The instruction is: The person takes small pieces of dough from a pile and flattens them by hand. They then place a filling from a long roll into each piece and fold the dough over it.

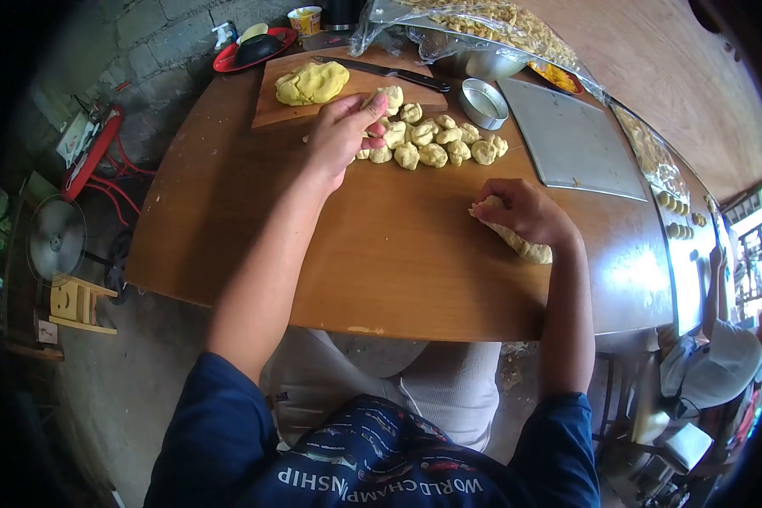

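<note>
My left hand point(345, 131) is raised at the near edge of the cutting board, thumb and fingers closed round a small piece of dough point(391, 96); the fingers partly hide the grip. Just beside it, a cluster of pale yellow dough pieces point(433, 155) lies on the table. My right hand point(521, 212) is closed over one end of a dough roll point(529, 250), which rests on the tabletop at the right. Behind my left hand a larger yellow dough lump point(311, 83) sits on the wooden cutting board point(271, 114).
A black-handled knife point(419, 80) lies across the board. Beyond the cluster are a round metal tin point(484, 103) and a flat metal tray point(571, 140). Plastic film point(381, 34) covers a heaped tray at the back. Another person point(720, 364) is at far right.
</note>
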